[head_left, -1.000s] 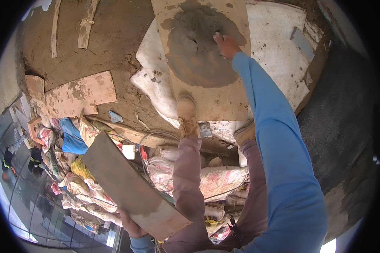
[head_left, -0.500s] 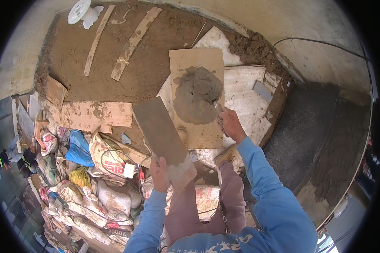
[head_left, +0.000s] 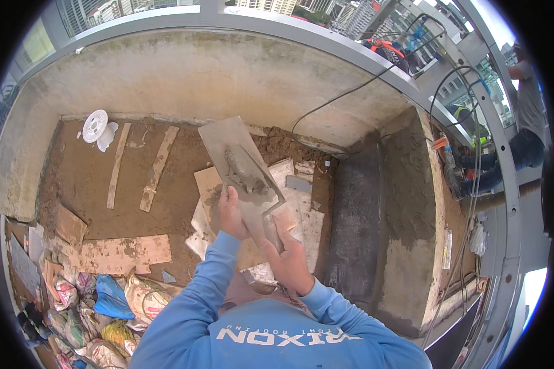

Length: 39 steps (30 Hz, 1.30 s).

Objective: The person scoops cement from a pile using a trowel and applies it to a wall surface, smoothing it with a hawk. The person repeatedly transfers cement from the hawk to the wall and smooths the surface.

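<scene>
The left hand's point(head_left: 232, 216) fingers are clamped on the left edge of a long board point(head_left: 223, 134), the right hand's point(head_left: 291, 264) are curled at its near end, around what I cannot tell, with grey mortar point(head_left: 246, 172) heaped on the board and wooden strips point(head_left: 159, 170) left of it.

Most fingers of the left hand point(head_left: 232, 214) are hidden under the flat board point(head_left: 226, 131); whatever the right hand point(head_left: 291, 263) grips is masked by its own fingers. Beyond the left hand, the board partly covers a brown sheet point(head_left: 208, 179). Far right of the right hand, the dark rim crops a co-worker point(head_left: 529, 104); left of the left hand, below, the edge cuts off sacks point(head_left: 113, 298).
</scene>
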Available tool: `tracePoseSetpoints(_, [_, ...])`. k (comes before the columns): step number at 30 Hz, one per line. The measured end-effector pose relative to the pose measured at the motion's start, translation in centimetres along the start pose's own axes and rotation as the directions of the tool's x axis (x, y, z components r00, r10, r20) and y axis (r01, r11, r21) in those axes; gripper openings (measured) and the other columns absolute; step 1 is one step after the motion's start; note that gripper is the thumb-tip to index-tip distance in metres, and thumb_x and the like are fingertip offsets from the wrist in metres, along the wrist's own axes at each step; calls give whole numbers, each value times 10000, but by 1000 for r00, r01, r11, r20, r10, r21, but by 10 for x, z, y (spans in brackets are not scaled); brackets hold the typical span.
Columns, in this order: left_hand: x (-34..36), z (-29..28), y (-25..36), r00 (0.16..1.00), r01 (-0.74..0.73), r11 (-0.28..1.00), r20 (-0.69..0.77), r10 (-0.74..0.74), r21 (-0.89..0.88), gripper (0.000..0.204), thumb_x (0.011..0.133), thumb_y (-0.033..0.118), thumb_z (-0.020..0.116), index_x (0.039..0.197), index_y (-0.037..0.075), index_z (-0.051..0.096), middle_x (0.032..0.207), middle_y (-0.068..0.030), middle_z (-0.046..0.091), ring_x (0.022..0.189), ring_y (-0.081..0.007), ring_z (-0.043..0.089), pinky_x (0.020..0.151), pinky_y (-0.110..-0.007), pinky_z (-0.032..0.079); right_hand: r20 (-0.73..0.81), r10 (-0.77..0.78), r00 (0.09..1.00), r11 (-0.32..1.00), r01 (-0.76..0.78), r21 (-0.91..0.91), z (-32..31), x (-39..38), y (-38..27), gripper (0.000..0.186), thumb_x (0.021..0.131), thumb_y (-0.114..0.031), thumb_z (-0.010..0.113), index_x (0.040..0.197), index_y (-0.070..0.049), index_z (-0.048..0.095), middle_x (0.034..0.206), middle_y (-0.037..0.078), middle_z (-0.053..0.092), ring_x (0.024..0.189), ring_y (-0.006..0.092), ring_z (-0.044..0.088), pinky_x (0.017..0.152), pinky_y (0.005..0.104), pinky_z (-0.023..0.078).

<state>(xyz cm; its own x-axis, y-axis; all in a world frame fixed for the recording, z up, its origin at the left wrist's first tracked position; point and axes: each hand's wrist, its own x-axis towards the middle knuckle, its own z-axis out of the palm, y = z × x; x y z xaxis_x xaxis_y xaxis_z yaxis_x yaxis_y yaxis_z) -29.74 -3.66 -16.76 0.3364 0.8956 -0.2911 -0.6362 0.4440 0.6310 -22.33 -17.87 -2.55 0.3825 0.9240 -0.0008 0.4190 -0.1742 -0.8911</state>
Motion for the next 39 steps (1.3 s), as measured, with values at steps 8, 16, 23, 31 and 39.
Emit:
tracePoseSetpoints(8, [-75, 136, 46, 858, 339, 941, 411, -309, 2, 534, 1068, 425, 392, 1458, 61, 375, 1366, -121, 536, 1194, -297, 592, 984, -471, 529, 3, -393, 920, 910, 389, -144, -202, -5, 8, 245, 825, -128, 732, 996, 2, 614, 738, 100, 596, 614, 178, 579, 582, 322, 462])
tracePoseSetpoints(16, [-145, 194, -8, 689, 554, 821, 478, -545, 138, 500, 1071, 402, 409, 1423, 50, 444, 1336, -113, 571, 1141, -264, 609, 968, -416, 517, 44, -583, 812, 641, 492, -590, -298, -13, 125, 304, 697, -150, 657, 977, -40, 616, 758, 152, 594, 665, 387, 609, 579, 451, 497])
tracePoseSetpoints(23, [-160, 211, -39, 670, 460, 853, 535, -515, 246, 511, 1066, 381, 438, 1425, 17, 445, 1377, -109, 557, 1195, -246, 578, 1015, -398, 482, -168, -650, 741, 714, 521, -467, -280, -43, 156, 400, 709, -139, 724, 1088, -45, 639, 890, 166, 665, 789, 391, 653, 674, 448, 534])
tracePoseSetpoints(31, [-135, 218, -24, 828, 232, 929, 442, -344, 288, 495, 1061, 378, 462, 1388, 8, 484, 1335, -99, 578, 1164, -224, 593, 990, -372, 494, -384, -227, 895, 932, 86, -352, -269, -101, 239, 313, 785, -163, 720, 1033, 10, 642, 883, 249, 661, 823, 438, 652, 689, 469, 531])
tracePoseSetpoints(39, [-141, 236, 22, 850, 61, 973, 500, -168, 224, 440, 1065, 329, 473, 1352, -5, 486, 1277, -81, 557, 1179, -176, 551, 989, -336, 473, -183, -288, 940, 861, 171, -479, -329, -150, 63, 398, 920, -276, 663, 1216, -18, 598, 968, 199, 677, 841, 421, 650, 719, 443, 534])
